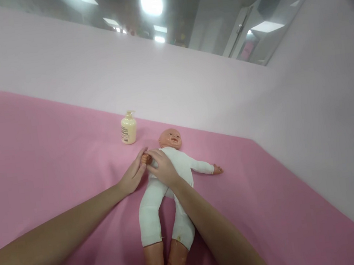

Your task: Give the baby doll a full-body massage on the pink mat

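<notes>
Both forearms fill the near foreground, reaching out over the pink cloth (35, 137). Left hand (133, 174) lies flat by the doll's (170, 180) small hand, fingers stretched along it, touching, not curled round. Lotion bottle (128, 128) stands upright just beyond, apart from both hands, pump untouched. Right hand (163, 166) curls over the same doll hand and sleeve; whether it grips I cannot tell. Doll lies face-up mid-cloth, white suit fully on, other arm out to the right. Looks like an early stage: only that hand is being worked.
</notes>
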`<action>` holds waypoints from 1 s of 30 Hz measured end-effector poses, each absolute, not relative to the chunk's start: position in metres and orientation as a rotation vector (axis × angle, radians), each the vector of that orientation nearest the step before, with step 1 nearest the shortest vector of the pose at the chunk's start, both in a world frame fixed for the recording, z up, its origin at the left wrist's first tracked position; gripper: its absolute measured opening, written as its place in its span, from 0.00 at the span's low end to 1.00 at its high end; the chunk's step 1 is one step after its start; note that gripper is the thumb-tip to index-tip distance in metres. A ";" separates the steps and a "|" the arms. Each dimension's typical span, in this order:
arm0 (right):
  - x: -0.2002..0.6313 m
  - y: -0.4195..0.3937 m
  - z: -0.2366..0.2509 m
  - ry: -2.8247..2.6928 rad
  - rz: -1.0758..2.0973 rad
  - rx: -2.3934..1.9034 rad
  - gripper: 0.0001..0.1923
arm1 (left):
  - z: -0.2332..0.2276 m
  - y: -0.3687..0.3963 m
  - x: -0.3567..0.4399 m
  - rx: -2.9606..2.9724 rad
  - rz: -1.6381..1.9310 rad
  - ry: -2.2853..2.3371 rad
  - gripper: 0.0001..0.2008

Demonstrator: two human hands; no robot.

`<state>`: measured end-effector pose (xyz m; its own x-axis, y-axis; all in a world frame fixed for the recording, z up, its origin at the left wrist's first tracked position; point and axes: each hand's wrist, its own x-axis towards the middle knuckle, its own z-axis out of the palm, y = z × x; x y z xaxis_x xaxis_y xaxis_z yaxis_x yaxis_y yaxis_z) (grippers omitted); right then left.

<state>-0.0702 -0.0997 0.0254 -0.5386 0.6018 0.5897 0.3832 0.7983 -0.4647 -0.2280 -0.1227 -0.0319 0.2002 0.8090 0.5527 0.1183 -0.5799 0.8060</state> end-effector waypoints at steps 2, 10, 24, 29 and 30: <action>-0.070 -0.100 0.026 -2.183 0.372 -0.730 0.17 | -0.033 -0.122 -0.228 1.839 1.412 0.856 0.30; -0.067 -0.097 0.026 -2.131 0.475 -0.793 0.11 | -0.025 -0.125 -0.226 1.790 1.455 0.784 0.25; -0.066 -0.096 0.026 -2.161 0.475 -0.780 0.08 | -0.027 -0.124 -0.228 1.748 1.471 0.871 0.23; -0.067 -0.097 0.027 -2.153 0.453 -0.764 0.10 | -0.027 -0.124 -0.227 1.734 1.439 0.876 0.20; -0.067 -0.098 0.027 -2.149 0.439 -0.754 0.10 | -0.026 -0.125 -0.226 1.728 1.425 0.885 0.20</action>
<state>-0.0674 -0.0977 0.0269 -0.5031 0.6448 0.5754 0.3675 0.7622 -0.5329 -0.2262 -0.1246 -0.0255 0.1543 0.8557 0.4939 0.0634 -0.5075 0.8593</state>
